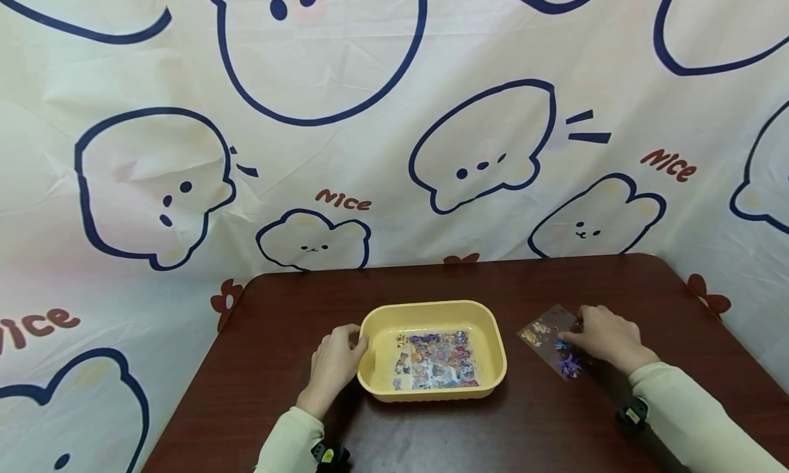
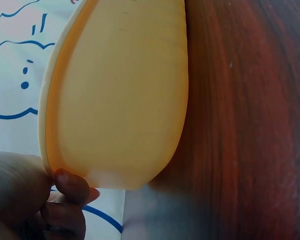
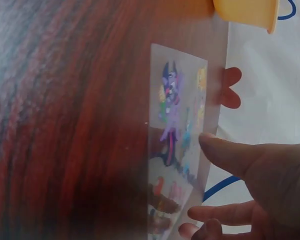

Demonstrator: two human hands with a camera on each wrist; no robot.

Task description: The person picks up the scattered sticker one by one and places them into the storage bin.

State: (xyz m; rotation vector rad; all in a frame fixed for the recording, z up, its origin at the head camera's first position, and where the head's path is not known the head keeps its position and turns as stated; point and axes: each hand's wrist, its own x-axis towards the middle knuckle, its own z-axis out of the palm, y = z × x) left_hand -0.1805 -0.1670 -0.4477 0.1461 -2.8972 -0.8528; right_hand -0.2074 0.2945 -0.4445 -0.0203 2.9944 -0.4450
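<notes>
My left hand [image 1: 333, 365] grips the left rim of a shallow yellow plastic basin [image 1: 431, 311]. In the left wrist view, the thumb and fingers meet at the rim near a corner of the basin [image 2: 120, 90]. Inside the basin lie small colorful cartoon stickers [image 1: 439, 361], spread in a layer. My right hand [image 1: 607, 336] is over a clear sticker sheet [image 1: 542, 336] on the table, to the right of the basin. In the right wrist view, its thumb and fingers are spread apart at the edge of the sheet [image 3: 162, 55], which bears purple, blue and yellow cartoon figures.
A dark reddish-brown wooden table [image 1: 425, 439] is under everything. Behind it and at the sides hangs a white cloth [image 1: 394, 158] with blue-outlined cartoon animals. Dark wrist devices [image 1: 631, 415] are on both sleeves.
</notes>
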